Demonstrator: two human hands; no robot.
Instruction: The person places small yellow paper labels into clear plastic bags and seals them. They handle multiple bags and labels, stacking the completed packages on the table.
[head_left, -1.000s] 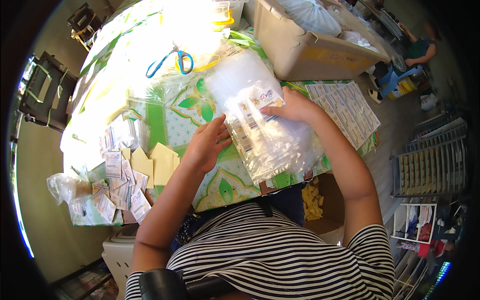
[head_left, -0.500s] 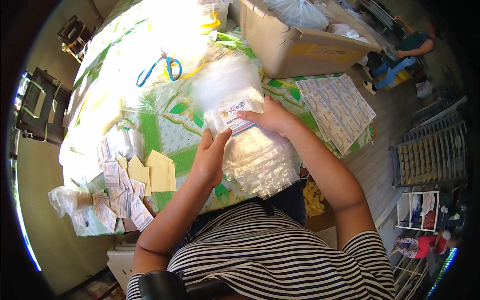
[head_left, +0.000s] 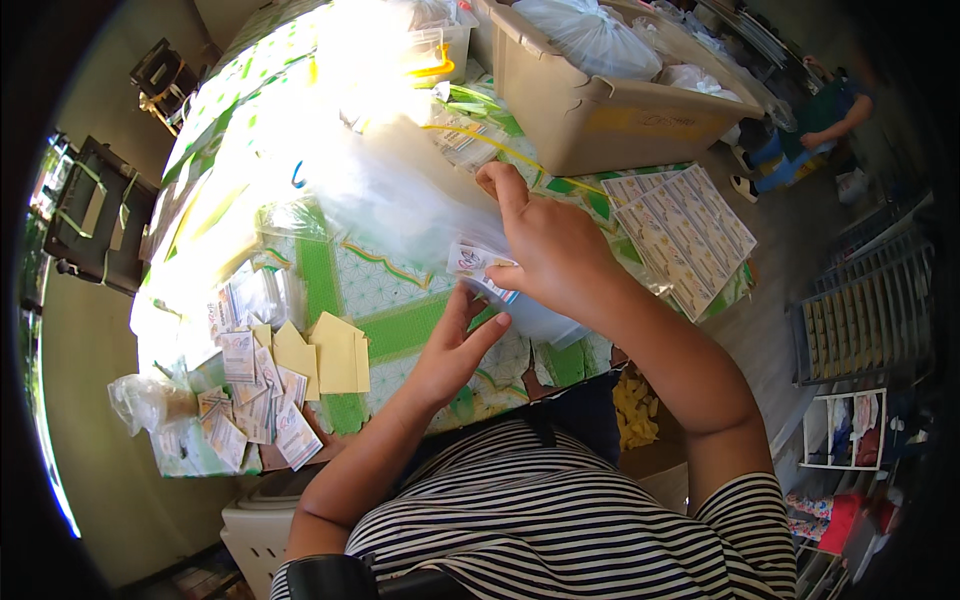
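Note:
My right hand (head_left: pixel 560 245) grips a blurred bundle of clear plastic bags (head_left: pixel 400 195) above the table, its thumb pressed on a small printed label card (head_left: pixel 474 262). The bags sweep out to the far left, and a clear part hangs below the card. Just under the card, my left hand (head_left: pixel 452 345) has its thumb and fingers apart, fingertips at the card's lower edge. Whether they touch the plastic I cannot tell. Blue-handled scissors (head_left: pixel 298 175) lie mostly hidden by the bags and glare.
Left on the patterned tablecloth (head_left: pixel 400 330) are loose label cards (head_left: pixel 255 400), yellow cards (head_left: pixel 340 355) and plastic packets (head_left: pixel 262 298). Printed label sheets (head_left: pixel 690 235) lie at the right. A beige bin (head_left: pixel 620 120) of bags stands behind; another person (head_left: pixel 820 125) is at far right.
The plastic bags have swung from below the label toward the far left, partly covering the scissors. My right hand has turned over the label; my left thumb has spread away from it.

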